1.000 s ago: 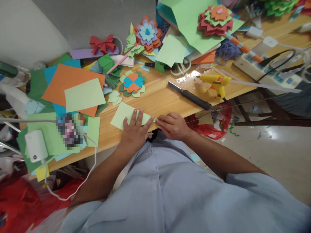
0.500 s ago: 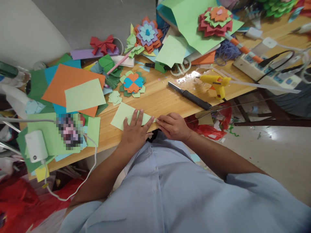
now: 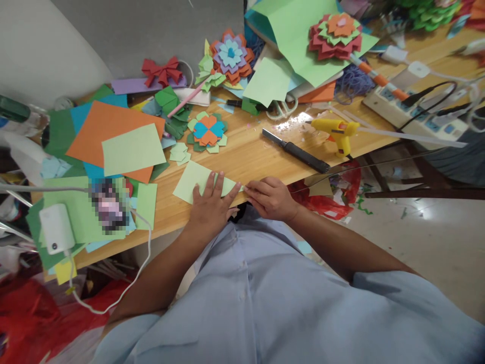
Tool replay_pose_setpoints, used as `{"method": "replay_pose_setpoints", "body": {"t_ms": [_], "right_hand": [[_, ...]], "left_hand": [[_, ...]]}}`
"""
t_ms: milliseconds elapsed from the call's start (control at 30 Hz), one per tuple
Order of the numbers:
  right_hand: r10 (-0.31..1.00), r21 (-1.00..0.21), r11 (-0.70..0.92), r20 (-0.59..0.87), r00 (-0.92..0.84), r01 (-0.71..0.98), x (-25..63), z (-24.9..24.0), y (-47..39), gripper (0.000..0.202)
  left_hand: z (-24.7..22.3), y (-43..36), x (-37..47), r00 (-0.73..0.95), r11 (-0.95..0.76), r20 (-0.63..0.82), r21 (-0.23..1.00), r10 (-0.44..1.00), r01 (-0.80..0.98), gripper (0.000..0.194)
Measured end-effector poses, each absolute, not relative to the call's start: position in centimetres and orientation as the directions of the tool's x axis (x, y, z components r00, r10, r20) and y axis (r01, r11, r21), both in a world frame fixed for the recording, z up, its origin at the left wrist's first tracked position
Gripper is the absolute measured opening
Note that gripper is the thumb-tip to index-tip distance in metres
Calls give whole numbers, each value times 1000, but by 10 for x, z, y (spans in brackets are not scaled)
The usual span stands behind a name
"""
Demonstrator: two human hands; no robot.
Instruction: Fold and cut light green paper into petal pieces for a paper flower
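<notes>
A sheet of pale green paper (image 3: 186,183) lies at the front edge of the wooden table. My left hand (image 3: 212,205) rests flat on it with the fingers spread, covering its middle. At the sheet's right end, my right hand (image 3: 271,197) pinches the narrow tip of the paper between thumb and fingers. Just behind my left hand are a few small pale green paper pieces (image 3: 180,153) and a layered paper flower (image 3: 207,132) in orange, blue and green.
A black-handled utility knife (image 3: 299,154) and a yellow glue gun (image 3: 337,132) lie to the right. White-handled scissors (image 3: 282,108) sit behind them. A power strip (image 3: 420,114) stands at the far right. Coloured sheets (image 3: 113,126), a white power bank (image 3: 56,227) and its cable occupy the left.
Both hands keep the same place on the pale green paper. Only a very slight shift of the whole view shows.
</notes>
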State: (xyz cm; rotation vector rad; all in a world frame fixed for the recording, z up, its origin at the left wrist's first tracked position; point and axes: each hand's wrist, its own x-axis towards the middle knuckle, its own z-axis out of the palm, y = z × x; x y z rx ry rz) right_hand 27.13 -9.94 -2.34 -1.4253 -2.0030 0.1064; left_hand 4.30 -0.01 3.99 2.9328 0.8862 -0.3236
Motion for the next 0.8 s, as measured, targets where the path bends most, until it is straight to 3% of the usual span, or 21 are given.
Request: {"method": "replay_pose_setpoints", "body": {"t_ms": [433,800], "right_hand": [[822,-343,430,532,-205,835,271,-21,-99,37],[850,-389,412,490,-193,824,270,-24,-100,38]], "left_hand": [[41,1,43,807,-827,-213,-8,550,562,75],[44,1,44,809,-828,-201,-14,552,561,77]]}}
